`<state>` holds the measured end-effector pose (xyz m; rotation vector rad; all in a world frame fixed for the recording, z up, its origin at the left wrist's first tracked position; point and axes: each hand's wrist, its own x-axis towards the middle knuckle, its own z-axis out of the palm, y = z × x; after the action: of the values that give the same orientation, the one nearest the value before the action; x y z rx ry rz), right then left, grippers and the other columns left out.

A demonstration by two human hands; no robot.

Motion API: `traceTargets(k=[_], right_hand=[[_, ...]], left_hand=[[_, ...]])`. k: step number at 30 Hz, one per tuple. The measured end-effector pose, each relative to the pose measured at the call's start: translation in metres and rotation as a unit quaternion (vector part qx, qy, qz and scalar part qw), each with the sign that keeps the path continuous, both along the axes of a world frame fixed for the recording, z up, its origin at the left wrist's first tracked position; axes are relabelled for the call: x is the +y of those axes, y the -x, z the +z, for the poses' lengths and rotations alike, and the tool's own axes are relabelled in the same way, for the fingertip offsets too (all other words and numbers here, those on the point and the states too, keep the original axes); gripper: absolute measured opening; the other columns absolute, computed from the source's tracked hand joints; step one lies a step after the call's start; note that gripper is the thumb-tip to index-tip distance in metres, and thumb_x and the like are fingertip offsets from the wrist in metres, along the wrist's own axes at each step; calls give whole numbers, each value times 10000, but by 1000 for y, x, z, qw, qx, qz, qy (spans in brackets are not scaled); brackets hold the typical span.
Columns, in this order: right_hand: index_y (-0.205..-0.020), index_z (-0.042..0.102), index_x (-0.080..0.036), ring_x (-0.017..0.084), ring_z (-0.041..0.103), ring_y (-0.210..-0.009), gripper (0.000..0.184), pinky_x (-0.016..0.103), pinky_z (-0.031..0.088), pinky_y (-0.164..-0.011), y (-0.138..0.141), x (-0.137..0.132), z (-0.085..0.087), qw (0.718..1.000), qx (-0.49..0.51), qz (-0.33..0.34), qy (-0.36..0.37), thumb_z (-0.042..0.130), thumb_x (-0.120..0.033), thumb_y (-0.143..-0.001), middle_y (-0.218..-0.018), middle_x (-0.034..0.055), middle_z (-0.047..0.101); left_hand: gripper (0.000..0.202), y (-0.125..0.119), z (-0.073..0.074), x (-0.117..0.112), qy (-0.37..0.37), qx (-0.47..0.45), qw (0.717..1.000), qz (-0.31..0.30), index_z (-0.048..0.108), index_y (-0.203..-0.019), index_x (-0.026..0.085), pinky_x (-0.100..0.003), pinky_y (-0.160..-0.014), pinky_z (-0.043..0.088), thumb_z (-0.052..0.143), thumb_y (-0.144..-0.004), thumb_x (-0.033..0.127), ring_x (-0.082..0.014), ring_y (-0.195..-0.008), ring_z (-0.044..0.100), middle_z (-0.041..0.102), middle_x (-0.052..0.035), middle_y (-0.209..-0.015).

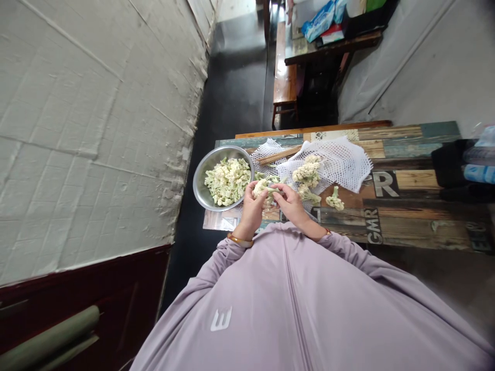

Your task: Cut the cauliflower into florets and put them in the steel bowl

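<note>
My left hand is closed around a cauliflower floret, held low over the table near the steel bowl. My right hand meets it from the other side, its thumb and fingers pinched at the floret's pale green stem. Whether a small tool is also between those fingers is too small to tell. On the left stands the steel bowl, heaped with small cut florets. Larger cauliflower pieces lie beyond my right hand on white netting. A single floret rests farther right on the wood.
A bundle of thin wooden sticks lies on the netting behind my hands. The patchwork wooden table carries dark and blue items at its right end. Beyond it are a bench and another table. A white wall rises at left.
</note>
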<state>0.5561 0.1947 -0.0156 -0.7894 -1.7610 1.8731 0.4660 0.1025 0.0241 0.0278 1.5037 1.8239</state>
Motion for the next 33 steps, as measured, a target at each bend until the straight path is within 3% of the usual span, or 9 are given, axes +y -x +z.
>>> traceTargets(k=[4, 8, 11, 14, 17, 22, 25, 28, 33], right_hand=[[-1074, 682, -238, 144, 576, -642, 274, 271, 493, -612, -2, 6, -4, 1000, -2, -8, 21, 588, -394, -869, -880, 7, 677], [-1012, 705, -240, 205, 638, -873, 216, 334, 519, -801, -6, 9, 0, 996, 14, 8, -84, 597, -366, -873, -996, 48, 704], [-986, 705, -238, 230, 634, -982, 196, 363, 509, -864, -7, 8, 3, 989, 27, 19, -142, 577, -351, -888, -1035, 69, 702], [-987, 703, -243, 209, 630, -912, 209, 329, 516, -791, -6, 7, 4, 994, 20, 6, -103, 594, -387, -883, -1004, 56, 690], [-992, 697, -246, 148, 570, -662, 262, 265, 479, -622, -3, 4, 1, 1000, 5, 10, 6, 631, -463, -861, -792, -7, 635], [-989, 667, -243, 100, 459, -506, 307, 219, 399, -501, 3, -2, -11, 994, 6, 26, 108, 650, -506, -831, -656, -63, 548], [-989, 663, -242, 98, 443, -507, 300, 213, 380, -492, 4, -2, -13, 993, 13, 30, 110, 643, -500, -838, -647, -65, 534], [-999, 677, -237, 101, 418, -511, 280, 214, 350, -485, 5, 3, -6, 995, 12, 51, 85, 636, -471, -850, -638, -60, 523], [-962, 714, -225, 115, 468, -560, 236, 229, 386, -528, 8, 4, 0, 999, 4, 46, 5, 626, -413, -851, -697, -33, 592]], left_hand=[[603, 5, 2, -7, -40, -63, 996, -42, 500, -1155, 264, -244, -704, 540, 848, -688, 420, -115, -812, 634, 634, 3, -1038], [488, 9, 0, -11, -52, -77, 995, -30, 524, -1034, 236, -226, -644, 515, 783, -748, 535, -123, -809, 620, 628, -4, -995], [466, 10, -1, -10, -19, -60, 998, -19, 488, -926, 225, -209, -570, 458, 815, -727, 491, -104, -691, 554, 555, 25, -831], [473, 8, 0, -9, -12, -54, 998, -18, 457, -902, 231, -216, -572, 436, 829, -708, 451, -97, -662, 518, 516, 37, -807], [454, 5, 0, -8, -18, -40, 999, -20, 463, -930, 236, -217, -576, 417, 809, -727, 448, -103, -688, 518, 534, 23, -861], [397, 4, -6, -12, -7, 7, 1000, -19, 497, -954, 229, -201, -581, 432, 768, -784, 465, -107, -765, 546, 581, -26, -1056], [463, 10, -8, -17, 2, 34, 999, -27, 522, -1128, 265, -191, -591, 468, 762, -799, 484, -108, -781, 577, 592, -26, -1065], [565, 18, -6, -21, 5, 31, 996, -89, 521, -1266, 280, -215, -640, 529, 760, -801, 494, -123, -805, 605, 598, -33, -1033], [559, 23, -4, -23, 15, -19, 989, -145, 553, -1159, 238, -245, -681, 578, 848, -706, 382, -142, -870, 634, 588, -31, -1089]])
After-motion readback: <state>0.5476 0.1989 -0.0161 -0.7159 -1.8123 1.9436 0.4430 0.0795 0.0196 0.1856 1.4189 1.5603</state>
